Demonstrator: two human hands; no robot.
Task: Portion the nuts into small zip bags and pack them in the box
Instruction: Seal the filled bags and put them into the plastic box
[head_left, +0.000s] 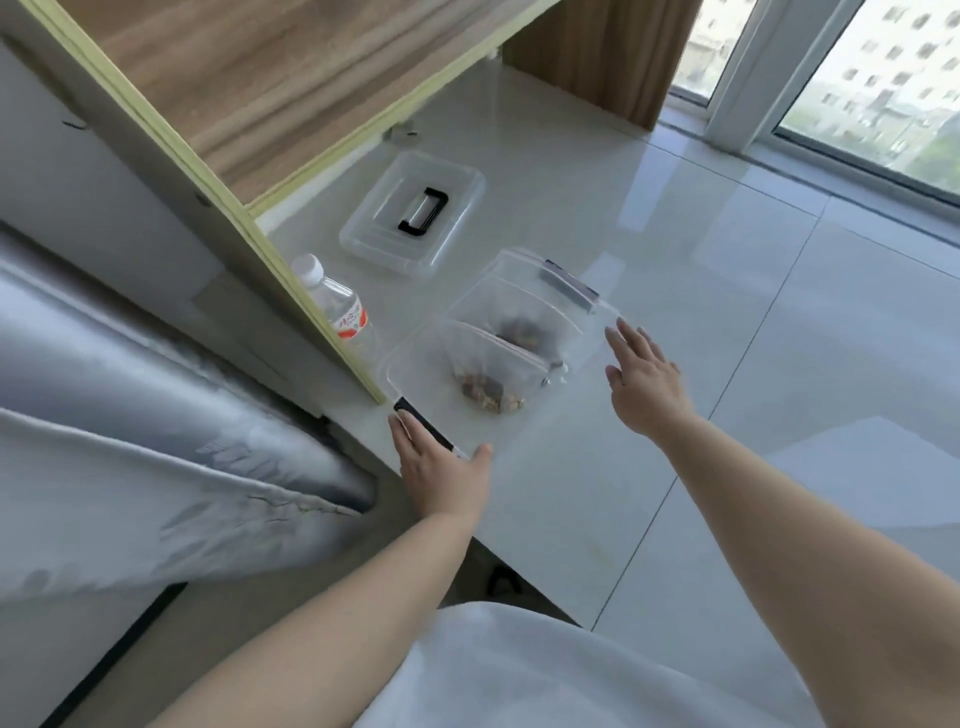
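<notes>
The clear plastic box (519, 353) sits on the pale floor just beside the wooden cabinet (249, 104), its long axis running away from the person towards its lid (413, 215) beyond, with two zip bags of nuts (491, 382) lying flat inside. Both hands are spread and grasp nothing: the left hand (441, 467) touches the near end by the black clasp (423, 426), the right hand (641, 382) hovers at the right wall. It looks light, stiff and rather slippery, best gripped by those two ends.

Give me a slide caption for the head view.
Both open hands, left and right, flank the clear box holding nut bags.
</notes>
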